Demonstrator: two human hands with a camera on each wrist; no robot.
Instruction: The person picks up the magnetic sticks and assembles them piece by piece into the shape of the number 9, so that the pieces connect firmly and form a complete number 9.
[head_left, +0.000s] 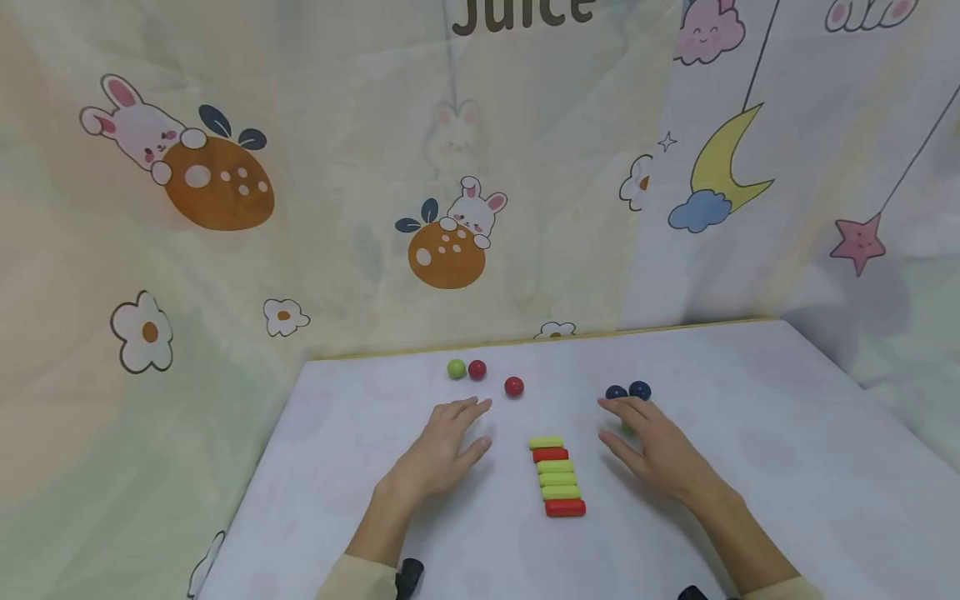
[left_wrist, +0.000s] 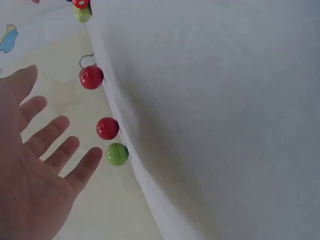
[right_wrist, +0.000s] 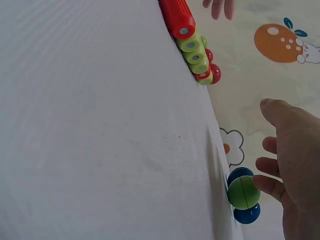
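Observation:
My left hand (head_left: 442, 446) hovers over the left of the white table with fingers spread, holding nothing. Beyond its fingertips lie a green ball (head_left: 456, 368), a red ball (head_left: 477, 370) and a second red ball (head_left: 513, 387). On the other side my right hand (head_left: 660, 450) is also spread and holds nothing. Two dark blue balls (head_left: 640, 390) lie just past its fingers. In the head view that hand mostly hides a green ball (right_wrist: 244, 192), which shows beside the blue ones in the right wrist view. Between the hands, yellow-green rods (head_left: 558, 480) and red rods (head_left: 566, 507) form a column.
The white tabletop (head_left: 315, 517) ends at a back edge against a hanging cloth (head_left: 337, 275) printed with rabbits, oranges and flowers. A second printed cloth (head_left: 915, 308) hangs along the right side. Dark wrist straps (head_left: 408, 577) show near the sleeves.

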